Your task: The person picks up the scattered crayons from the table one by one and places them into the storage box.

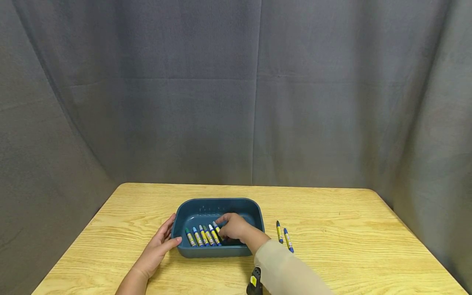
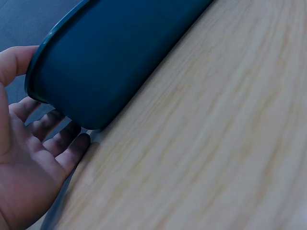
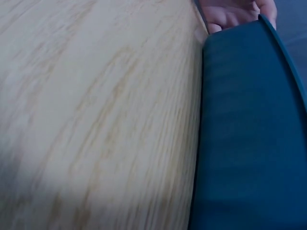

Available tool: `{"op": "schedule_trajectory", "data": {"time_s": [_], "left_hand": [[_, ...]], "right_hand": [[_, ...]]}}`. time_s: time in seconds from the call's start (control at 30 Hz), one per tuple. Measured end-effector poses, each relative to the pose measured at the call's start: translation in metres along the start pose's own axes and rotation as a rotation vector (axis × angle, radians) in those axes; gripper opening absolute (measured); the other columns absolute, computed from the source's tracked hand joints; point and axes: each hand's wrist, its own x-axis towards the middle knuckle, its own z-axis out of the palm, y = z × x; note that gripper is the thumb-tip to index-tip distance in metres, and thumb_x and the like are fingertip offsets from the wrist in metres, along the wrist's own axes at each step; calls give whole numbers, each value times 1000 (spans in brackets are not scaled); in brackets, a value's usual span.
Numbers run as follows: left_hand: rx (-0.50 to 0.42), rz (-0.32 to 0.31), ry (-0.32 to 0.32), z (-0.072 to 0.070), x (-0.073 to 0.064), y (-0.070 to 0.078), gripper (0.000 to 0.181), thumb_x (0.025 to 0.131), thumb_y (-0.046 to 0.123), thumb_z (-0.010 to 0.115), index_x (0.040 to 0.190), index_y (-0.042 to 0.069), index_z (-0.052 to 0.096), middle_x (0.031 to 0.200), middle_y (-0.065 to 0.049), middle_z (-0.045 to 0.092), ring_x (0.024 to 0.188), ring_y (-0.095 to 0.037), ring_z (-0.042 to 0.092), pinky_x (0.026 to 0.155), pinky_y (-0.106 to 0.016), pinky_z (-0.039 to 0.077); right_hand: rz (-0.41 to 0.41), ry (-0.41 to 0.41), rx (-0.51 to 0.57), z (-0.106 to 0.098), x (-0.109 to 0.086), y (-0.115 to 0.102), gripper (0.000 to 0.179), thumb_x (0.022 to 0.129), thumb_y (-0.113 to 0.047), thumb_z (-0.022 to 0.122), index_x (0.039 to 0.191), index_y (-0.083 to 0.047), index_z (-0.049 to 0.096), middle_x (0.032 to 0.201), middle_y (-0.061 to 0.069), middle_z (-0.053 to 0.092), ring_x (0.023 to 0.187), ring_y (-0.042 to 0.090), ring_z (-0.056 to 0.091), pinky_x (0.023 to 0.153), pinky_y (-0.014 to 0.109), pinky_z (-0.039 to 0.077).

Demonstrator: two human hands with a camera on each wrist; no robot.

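Observation:
A dark blue-green rectangular tray (image 1: 221, 251) sits on the table. Inside it, several crayons (image 1: 205, 236) with yellow and blue wrappers lie slanted side by side. My left hand (image 1: 156, 248) holds the tray's left end; in the left wrist view its thumb (image 2: 19, 62) lies over the rim, with the other fingers against the outer wall. Reaching in over the right front rim, my right hand (image 1: 236, 228) pinches the rightmost crayon (image 1: 216, 225) of the row, whose lower part the fingers hide. In the right wrist view the tray wall hides the right hand.
Two more crayons, one dark-tipped (image 1: 279, 232) and one blue-tipped (image 1: 289, 240), lie on the wooden table (image 1: 350, 246) to the right of the tray. A black device with a yellow mark (image 1: 254, 281) shows beneath the right sleeve. Grey curtains (image 1: 184, 102) hang behind the table and at its sides.

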Motion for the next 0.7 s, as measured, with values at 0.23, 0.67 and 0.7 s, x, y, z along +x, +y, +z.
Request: {"op": "schedule_trajectory", "data": {"time_s": [0.23,0.67,0.7], "left_hand": [[0,-14,2,0,1,0,76,94,12,58,158,12,16,163,-16,18,149,-33,18,91,0,32],[3,-15,-1,0,1,1,76,94,13,58,158,11,16,163,-16,18,149,-33,19,91,-1,32],[4,-16,0,0,1,0,76,94,13,58,158,11,16,163,-16,19,148,-33,19,91,-1,32]], "right_hand": [[-1,40,-102,6,3,-4,32,79,8,66,110,1,69,98,14,68,59,14,50,53,24,41],[-13,72,-296,8,5,-6,26,80,-3,74,105,-4,73,125,18,65,119,36,57,97,48,49],[-8,70,-281,7,4,-6,25,80,-3,74,106,-4,72,124,18,65,117,35,58,96,49,49]]}}
